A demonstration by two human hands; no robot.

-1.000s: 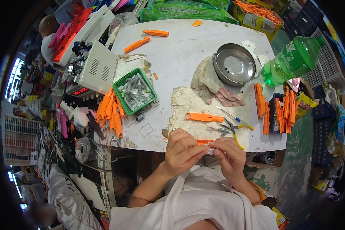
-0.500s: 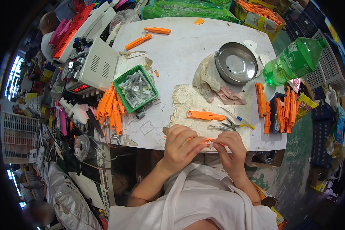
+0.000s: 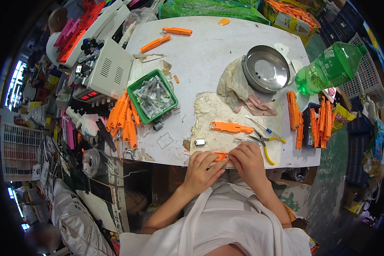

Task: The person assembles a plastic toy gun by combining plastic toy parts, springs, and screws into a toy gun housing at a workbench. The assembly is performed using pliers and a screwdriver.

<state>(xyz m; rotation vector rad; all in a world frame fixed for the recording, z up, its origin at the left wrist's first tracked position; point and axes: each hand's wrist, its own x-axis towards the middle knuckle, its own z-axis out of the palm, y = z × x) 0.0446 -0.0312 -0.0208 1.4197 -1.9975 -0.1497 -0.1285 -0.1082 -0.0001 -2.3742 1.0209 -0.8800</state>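
Observation:
At the table's near edge, my left hand and my right hand are both closed on an orange plastic part. Only its middle shows between my fingers. Just beyond my left hand stands a small silver motor. A second orange plastic part lies flat on the worn pale mat. To the right of that part rest yellow-handled pliers, close to my right hand, and a thin screwdriver with a blue and yellow handle.
On the left are a green basket of small grey-white parts, a pile of orange parts and a grey power supply. A metal bowl sits on a rag. At right stand a green bottle and more orange parts.
My left hand has shifted down and away from the motor's spot, which now shows. My right hand has moved slightly left, uncovering more of the pliers' handles.

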